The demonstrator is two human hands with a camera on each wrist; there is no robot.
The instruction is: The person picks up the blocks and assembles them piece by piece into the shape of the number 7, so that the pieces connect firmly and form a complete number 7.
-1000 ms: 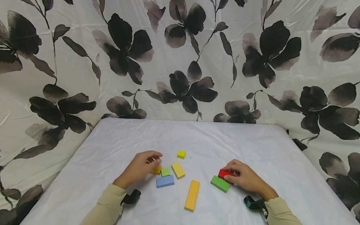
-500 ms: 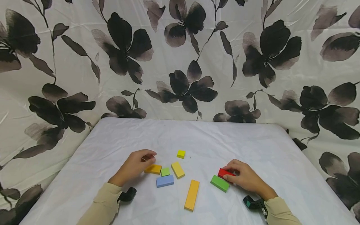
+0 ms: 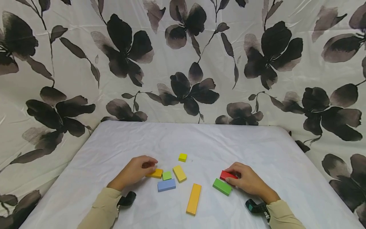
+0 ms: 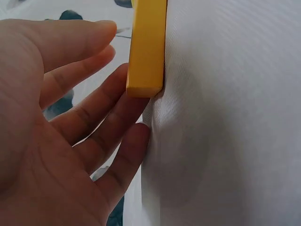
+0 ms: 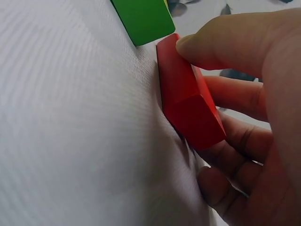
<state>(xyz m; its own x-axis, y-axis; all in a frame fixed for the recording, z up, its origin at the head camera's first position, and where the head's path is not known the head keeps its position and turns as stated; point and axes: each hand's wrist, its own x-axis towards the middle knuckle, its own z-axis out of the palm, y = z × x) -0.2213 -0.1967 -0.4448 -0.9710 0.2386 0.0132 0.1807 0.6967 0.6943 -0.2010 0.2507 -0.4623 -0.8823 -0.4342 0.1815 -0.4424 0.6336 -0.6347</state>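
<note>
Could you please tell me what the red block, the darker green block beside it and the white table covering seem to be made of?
Red block: probably painted wood, possibly plastic; smooth, low-gloss, evenly coloured faces.
Darker green block: likely the same; flat, opaque colour, smooth sides.
White table covering: apparently woven fabric, matte, with fine ribbing and soft creases; fibre unclear.

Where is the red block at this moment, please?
Right of centre in the head view, the red block is pinched by the right hand, just beyond the larger green block.

the right hand [image 3: 249,180] partly hides the red block [image 3: 227,175].
</note>
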